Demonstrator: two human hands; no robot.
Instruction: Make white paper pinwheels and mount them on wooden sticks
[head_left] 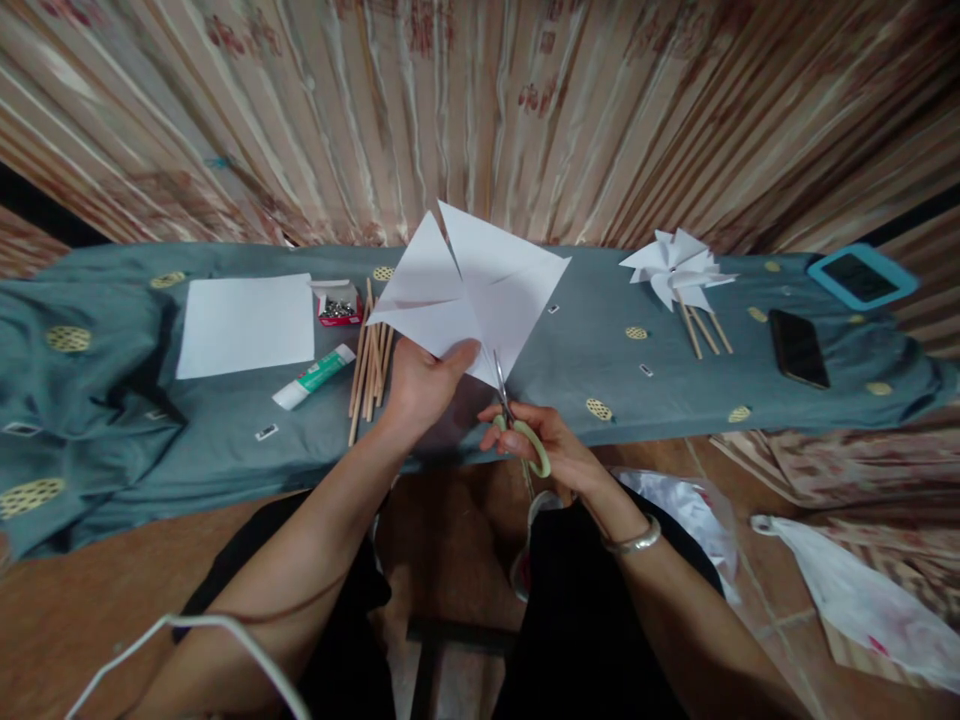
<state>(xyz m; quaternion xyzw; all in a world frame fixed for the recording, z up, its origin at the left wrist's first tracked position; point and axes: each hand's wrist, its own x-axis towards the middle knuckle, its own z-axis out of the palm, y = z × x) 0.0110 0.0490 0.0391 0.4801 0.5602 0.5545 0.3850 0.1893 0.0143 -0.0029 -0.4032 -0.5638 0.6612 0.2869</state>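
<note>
My left hand (431,380) grips a square sheet of white paper (510,275) near its lower left edge, thumb on top. Slits run inward from the sheet's corners toward its middle. In my right hand (544,435) is a pair of scissors (534,447) with pale green handles, fingers in the loops. The blades point up and meet the paper at its lower corner; how far they are apart is hard to see. Below and left of the sheet lie several thin wooden sticks (360,385), partly covered by it.
On the blue-green cloth (600,370) at left are white paper sheets (247,325), a glue tube (315,377) and a red box (337,305) of small metal pieces. At right lie paper pinwheels (675,265) on sticks, a phone (799,348) and a blue-framed device (862,277). A curtain (465,120) hangs behind.
</note>
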